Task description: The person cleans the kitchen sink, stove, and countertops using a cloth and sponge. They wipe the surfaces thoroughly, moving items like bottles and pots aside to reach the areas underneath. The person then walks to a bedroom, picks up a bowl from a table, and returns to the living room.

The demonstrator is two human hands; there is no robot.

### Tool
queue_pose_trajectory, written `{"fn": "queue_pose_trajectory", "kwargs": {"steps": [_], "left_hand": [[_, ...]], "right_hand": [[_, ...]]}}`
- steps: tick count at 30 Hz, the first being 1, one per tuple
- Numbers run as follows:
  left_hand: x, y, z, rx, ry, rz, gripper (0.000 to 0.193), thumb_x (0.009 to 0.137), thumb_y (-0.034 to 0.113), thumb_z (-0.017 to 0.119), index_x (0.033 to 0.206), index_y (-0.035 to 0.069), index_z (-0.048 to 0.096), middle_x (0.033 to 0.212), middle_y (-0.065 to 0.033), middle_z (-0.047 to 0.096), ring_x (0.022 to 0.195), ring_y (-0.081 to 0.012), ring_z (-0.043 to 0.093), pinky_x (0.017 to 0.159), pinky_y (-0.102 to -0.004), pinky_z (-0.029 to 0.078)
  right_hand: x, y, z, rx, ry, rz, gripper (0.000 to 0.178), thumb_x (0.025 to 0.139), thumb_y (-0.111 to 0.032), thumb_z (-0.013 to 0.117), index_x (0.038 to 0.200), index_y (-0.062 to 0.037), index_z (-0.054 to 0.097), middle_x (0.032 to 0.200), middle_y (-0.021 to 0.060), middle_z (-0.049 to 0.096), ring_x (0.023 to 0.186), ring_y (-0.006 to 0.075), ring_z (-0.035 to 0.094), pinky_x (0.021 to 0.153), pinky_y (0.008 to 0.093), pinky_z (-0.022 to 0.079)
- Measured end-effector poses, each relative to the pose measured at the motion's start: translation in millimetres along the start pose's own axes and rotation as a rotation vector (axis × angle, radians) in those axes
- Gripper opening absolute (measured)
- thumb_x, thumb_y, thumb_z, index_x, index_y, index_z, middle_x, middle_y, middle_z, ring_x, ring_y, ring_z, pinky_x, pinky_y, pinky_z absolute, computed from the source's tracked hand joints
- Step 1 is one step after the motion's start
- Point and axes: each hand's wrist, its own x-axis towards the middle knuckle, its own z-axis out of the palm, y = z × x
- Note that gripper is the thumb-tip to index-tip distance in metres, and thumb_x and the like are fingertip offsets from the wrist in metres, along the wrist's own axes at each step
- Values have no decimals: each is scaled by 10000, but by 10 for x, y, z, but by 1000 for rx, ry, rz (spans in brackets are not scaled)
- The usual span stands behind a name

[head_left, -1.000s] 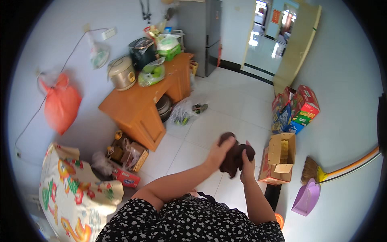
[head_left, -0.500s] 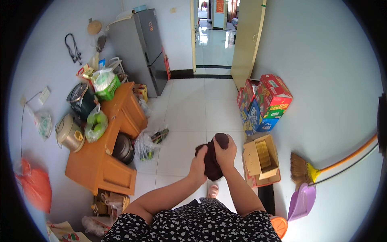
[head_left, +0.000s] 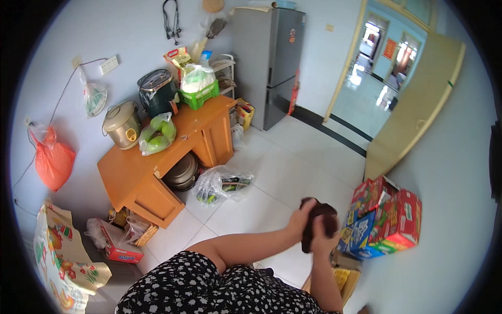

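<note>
A dark brown, soft-looking cloth (head_left: 320,210) is bunched up in front of me, over the floor. My left hand (head_left: 299,220) is closed on its left side. My right hand (head_left: 323,242) is closed on its right side, thumb pointing up, with a rounded fold of the cloth bulging above it. Some of the fingers are hidden behind the cloth. Just beyond my hands stand stacked red and blue cardboard boxes (head_left: 402,217).
Along the left wall stands an orange wooden desk (head_left: 128,172) with a rice cooker (head_left: 122,125) and a green basket (head_left: 200,96) on it. A plastic bag of vegetables (head_left: 219,184) lies on the floor. A grey fridge (head_left: 266,63) and an open door (head_left: 418,104) are farther off.
My view has turned to the left, so the desk and the wall bags show more fully. Both hands still grip the brown cloth, now nearer the right of the picture.
</note>
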Motion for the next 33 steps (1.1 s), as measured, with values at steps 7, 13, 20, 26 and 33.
{"fn": "queue_pose_trajectory", "kwargs": {"steps": [7, 13, 20, 26, 33], "left_hand": [[993, 505, 306, 12, 141, -132, 337, 891, 334, 610, 1066, 47, 620, 959, -58, 663, 872, -193, 617, 817, -338, 510], [2663, 1440, 378, 57, -188, -35, 347, 918, 411, 534, 958, 79, 629, 901, -69, 654, 836, -190, 626, 780, -339, 513], [3458, 1550, 1069, 113, -91, -341, 398, 947, 356, 505, 1209, 63, 573, 1188, -91, 631, 1068, -215, 602, 983, -360, 456], [5050, 1463, 1008, 133, -304, -427, 682, 946, 615, 368, 1443, 148, 361, 1402, -71, 488, 1283, -240, 468, 1078, -478, 350], [6612, 1200, 2107, -142, -706, -737, 767, 865, 755, 325, 1486, 310, 260, 1538, -21, 286, 1367, -341, 342, 1075, -619, 259]], "right_hand": [[1662, 481, 563, -147, 102, 186, 187, 853, -158, 693, 908, 9, 629, 851, 74, 654, 769, 168, 601, 713, 310, 494], [2454, 1090, 1244, -184, -221, -248, 238, 743, -125, 761, 915, -46, 617, 843, 103, 635, 800, 190, 621, 767, 310, 494], [4336, 1474, 1005, -154, 310, 143, 254, 837, -159, 714, 998, 19, 632, 959, 93, 664, 876, 175, 605, 806, 317, 490], [5507, 1759, 800, 399, 410, 148, 286, 857, -149, 691, 1088, -18, 585, 1033, 66, 623, 941, 185, 599, 822, 327, 506], [7216, 1879, 687, 451, 195, 121, 214, 829, -103, 714, 1006, -26, 621, 945, 42, 644, 858, 163, 611, 797, 299, 501]]}}
